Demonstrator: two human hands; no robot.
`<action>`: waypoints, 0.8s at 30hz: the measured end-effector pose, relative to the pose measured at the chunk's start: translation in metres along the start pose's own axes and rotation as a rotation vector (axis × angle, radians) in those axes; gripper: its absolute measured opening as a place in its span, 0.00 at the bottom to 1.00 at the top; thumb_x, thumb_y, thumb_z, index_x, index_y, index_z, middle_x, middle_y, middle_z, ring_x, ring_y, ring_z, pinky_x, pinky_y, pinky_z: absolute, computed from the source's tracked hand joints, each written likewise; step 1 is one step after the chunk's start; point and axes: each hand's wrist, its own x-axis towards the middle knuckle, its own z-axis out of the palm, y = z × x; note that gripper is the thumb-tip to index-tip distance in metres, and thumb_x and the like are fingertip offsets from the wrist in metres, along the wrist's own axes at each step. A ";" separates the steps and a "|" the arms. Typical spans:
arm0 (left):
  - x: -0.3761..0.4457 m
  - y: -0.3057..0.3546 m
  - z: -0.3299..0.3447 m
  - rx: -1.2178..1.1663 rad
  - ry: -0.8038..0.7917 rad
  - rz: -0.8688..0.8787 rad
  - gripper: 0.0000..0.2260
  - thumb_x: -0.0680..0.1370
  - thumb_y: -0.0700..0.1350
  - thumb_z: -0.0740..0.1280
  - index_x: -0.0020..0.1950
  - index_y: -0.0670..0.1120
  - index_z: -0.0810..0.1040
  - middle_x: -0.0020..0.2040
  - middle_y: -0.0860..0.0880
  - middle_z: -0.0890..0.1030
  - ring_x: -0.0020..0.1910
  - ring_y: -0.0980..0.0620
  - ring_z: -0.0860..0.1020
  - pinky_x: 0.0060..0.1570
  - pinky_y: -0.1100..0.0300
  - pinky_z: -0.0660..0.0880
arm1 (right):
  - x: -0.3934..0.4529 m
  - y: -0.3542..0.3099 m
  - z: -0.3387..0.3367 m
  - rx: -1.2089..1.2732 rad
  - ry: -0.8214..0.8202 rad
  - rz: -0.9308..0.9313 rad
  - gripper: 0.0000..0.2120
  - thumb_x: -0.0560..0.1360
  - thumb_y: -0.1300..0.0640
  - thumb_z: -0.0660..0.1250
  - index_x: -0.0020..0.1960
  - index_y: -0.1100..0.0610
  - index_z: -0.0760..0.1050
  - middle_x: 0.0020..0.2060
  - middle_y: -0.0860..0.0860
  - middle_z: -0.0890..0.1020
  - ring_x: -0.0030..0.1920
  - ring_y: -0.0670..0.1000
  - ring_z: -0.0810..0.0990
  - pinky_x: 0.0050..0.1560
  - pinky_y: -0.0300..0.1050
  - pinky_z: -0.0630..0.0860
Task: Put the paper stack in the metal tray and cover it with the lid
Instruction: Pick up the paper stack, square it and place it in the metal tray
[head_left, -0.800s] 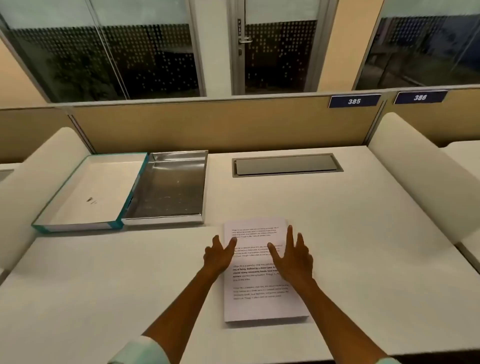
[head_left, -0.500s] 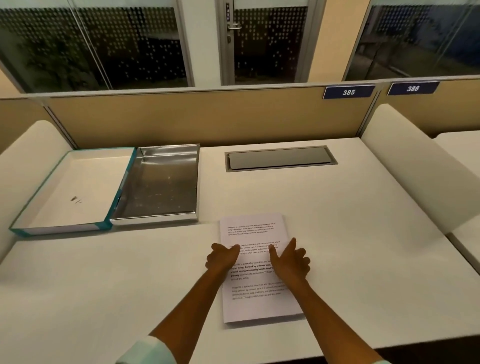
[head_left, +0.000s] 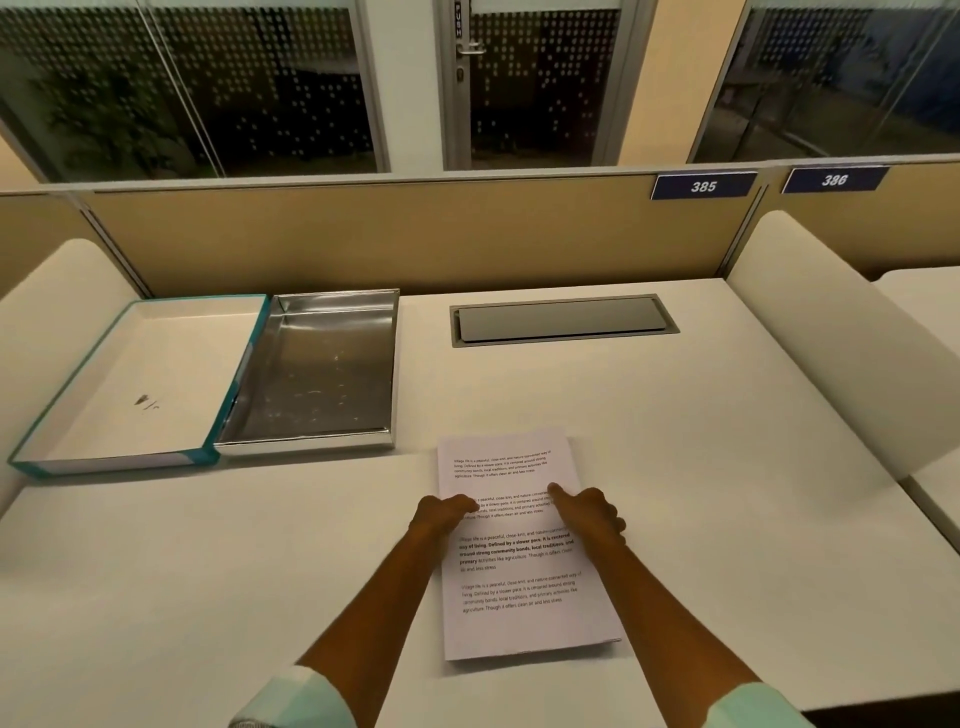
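The paper stack (head_left: 524, 566) lies flat on the desk (head_left: 727, 467), not yet lifted; the left hand (head_left: 441, 514) curls over its left edge and the right hand (head_left: 589, 512) over its right edge, fingers bent onto the sheet, though whether they have closed under the stack I cannot tell; the step in hand looks like the pick-up. Up and left of the grip sits the metal tray (head_left: 317, 441), bare inside, with the teal-edged lid (head_left: 249, 364) touching its far side; next, both hands likely need to lift level and carry left. Signs beyond read 385 (head_left: 703, 186) and 386 (head_left: 834, 180); the sheet's text begins "Village life is a peaceful".
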 end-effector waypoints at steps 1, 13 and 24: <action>0.000 -0.001 0.002 0.064 0.021 0.009 0.16 0.71 0.47 0.72 0.53 0.41 0.73 0.49 0.42 0.80 0.47 0.42 0.80 0.50 0.47 0.79 | 0.000 -0.001 -0.001 0.002 -0.006 -0.002 0.32 0.72 0.35 0.62 0.64 0.59 0.72 0.61 0.60 0.74 0.63 0.62 0.71 0.64 0.56 0.71; -0.014 -0.005 0.028 0.219 0.255 0.179 0.25 0.71 0.47 0.71 0.63 0.41 0.65 0.60 0.40 0.78 0.59 0.38 0.77 0.57 0.43 0.78 | 0.000 -0.003 -0.004 0.179 -0.038 -0.054 0.28 0.74 0.37 0.60 0.61 0.60 0.73 0.54 0.57 0.80 0.56 0.59 0.79 0.64 0.60 0.73; -0.005 -0.011 0.008 0.128 0.209 0.229 0.12 0.71 0.38 0.70 0.50 0.43 0.69 0.54 0.41 0.80 0.46 0.44 0.80 0.46 0.51 0.81 | 0.004 0.013 -0.008 0.369 -0.063 -0.096 0.15 0.75 0.55 0.64 0.57 0.63 0.75 0.54 0.59 0.82 0.46 0.55 0.80 0.36 0.41 0.72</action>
